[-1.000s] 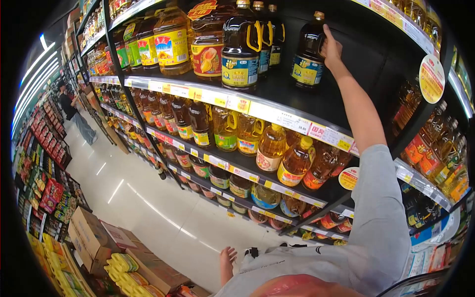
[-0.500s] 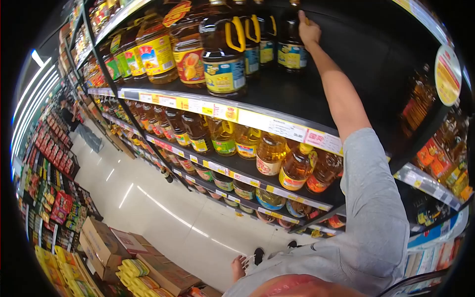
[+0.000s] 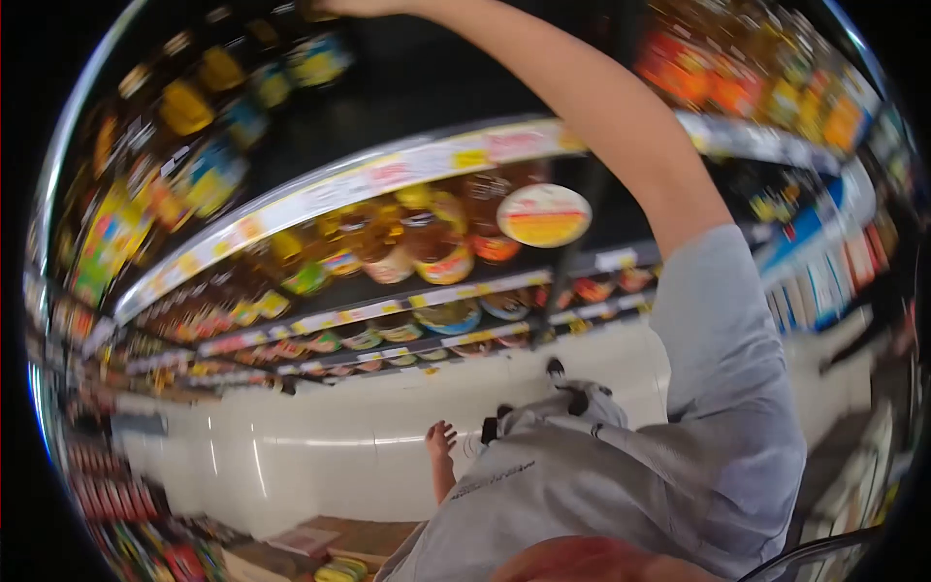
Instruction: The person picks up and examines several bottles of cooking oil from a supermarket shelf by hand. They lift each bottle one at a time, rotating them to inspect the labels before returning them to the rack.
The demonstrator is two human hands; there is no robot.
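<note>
Dark plastic oil bottles [image 3: 315,58] on top shelf [image 3: 320,194], just left of right hand [image 3: 357,6]; grip unreadable. Left hand [image 3: 441,438] low, fingers spread.

floor [image 3: 320,451]: glossy, smooth | sleeve [image 3: 722,369]: matt grey cloth | oil bottles [image 3: 432,247]: shiny plastic | box [image 3: 349,535]: matt cardboard

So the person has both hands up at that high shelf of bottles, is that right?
Not quite: only the right hand is up at the high shelf of bottles. The left hand hangs low at the person's side, fingers spread, above the floor. The head view shows it.
</note>
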